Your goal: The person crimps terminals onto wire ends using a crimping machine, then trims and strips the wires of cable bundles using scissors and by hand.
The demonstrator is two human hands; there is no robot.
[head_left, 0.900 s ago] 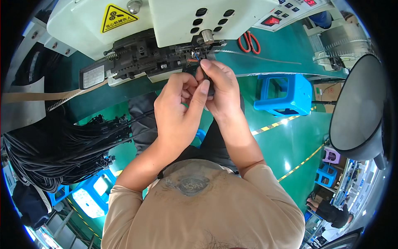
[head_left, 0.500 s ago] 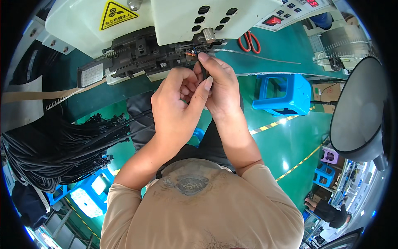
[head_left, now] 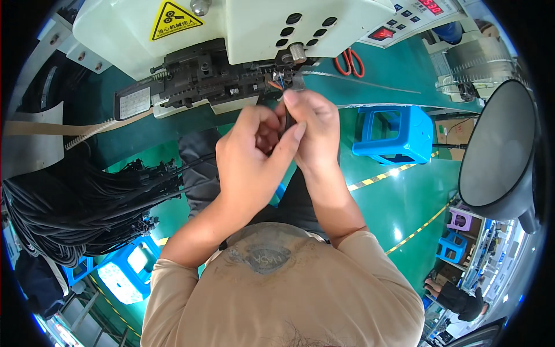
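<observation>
One black cable [head_left: 289, 120] is pinched by left hand [head_left: 247, 155] and right hand [head_left: 318, 134], grip narrow; fingertips [head_left: 291, 98] could be nipped if the machine [head_left: 260, 40] at twelve o'clock is triggered.

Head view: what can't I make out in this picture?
All in the head view:
- Black cable: mostly covered by the left hand and right hand; its full shape can't be seen.
- Coloured wires: too small to tell where their tips end.
- Scissors: blades hidden by the white machine.
- White machine: top cut off by the picture's upper edge.
</observation>
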